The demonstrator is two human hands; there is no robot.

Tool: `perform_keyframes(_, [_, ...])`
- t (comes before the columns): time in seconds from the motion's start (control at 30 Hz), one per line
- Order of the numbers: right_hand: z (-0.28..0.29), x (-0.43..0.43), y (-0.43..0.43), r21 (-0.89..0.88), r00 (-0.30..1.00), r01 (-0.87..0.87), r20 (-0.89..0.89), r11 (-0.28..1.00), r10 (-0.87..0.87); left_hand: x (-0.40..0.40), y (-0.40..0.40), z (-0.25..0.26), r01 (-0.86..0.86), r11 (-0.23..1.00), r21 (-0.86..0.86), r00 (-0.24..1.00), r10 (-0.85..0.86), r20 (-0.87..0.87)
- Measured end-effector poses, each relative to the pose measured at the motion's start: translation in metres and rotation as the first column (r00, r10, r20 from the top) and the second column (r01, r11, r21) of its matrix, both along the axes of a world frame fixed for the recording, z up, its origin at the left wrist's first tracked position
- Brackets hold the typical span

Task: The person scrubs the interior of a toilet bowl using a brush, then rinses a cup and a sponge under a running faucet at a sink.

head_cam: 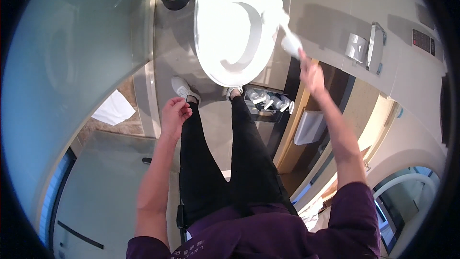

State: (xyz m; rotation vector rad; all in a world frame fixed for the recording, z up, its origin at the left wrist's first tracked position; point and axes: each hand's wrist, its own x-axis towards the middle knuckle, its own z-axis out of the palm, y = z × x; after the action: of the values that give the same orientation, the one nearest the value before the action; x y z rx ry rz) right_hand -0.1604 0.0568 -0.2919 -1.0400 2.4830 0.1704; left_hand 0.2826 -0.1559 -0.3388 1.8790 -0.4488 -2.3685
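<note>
A white toilet [212,54] stands in front of me, its bowl uncovered and parts of it washed out by glare. My right hand [312,75] grips a white handled tool [291,44], which looks like a toilet brush. Motion blurs it, and its far end reaches the right rim of the bowl; whether it touches there I cannot tell. Left of the toilet's front, above my shoe, my left hand [176,115] hangs with its fingers curled together and nothing visible in them.
A dark bin [178,1] with a purple liner stands left of the toilet. Spray bottles [269,100] sit in a dark caddy by my right foot. A toilet paper holder [356,48] and grab bar [375,46] are on the right wall. Frosted glass [90,36] curves along the left.
</note>
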Motion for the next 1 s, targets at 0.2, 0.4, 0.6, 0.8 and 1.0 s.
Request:
perform_keyframes(0.2, [0.042, 0.198, 0.089, 0.135, 0.758, 0.495, 0.416, 0.858, -0.503, 0.005, 0.003, -0.005, -0.004, 1.000, 0.020, 1.000, 0.004, 0.013])
perform_keyframes(0.4, [0.019, 0.296, -0.005, -0.001, 0.555, 0.658, 0.678, 0.753, -0.483, 0.016, 0.001, -0.002, 0.006, 1.000, 0.014, 0.999, -0.006, 0.034])
perform_keyframes(0.6, [-0.022, 0.222, -0.156, -0.251, 0.746, 0.557, 0.570, 0.792, -0.345, 0.024, -0.003, -0.002, 0.007, 1.000, 0.017, 0.999, -0.008, 0.051])
perform_keyframes(0.8, [-0.007, 0.196, -0.151, -0.188, 0.960, 0.168, 0.256, 0.968, -0.117, 0.027, -0.002, -0.009, -0.018, 0.999, 0.028, 0.999, 0.017, 0.027])
perform_keyframes(1.0, [0.025, 0.242, 0.033, -0.071, 0.945, 0.169, 0.294, 0.983, -0.141, 0.020, -0.001, -0.002, -0.065, 0.998, 0.019, 0.998, 0.065, -0.003])
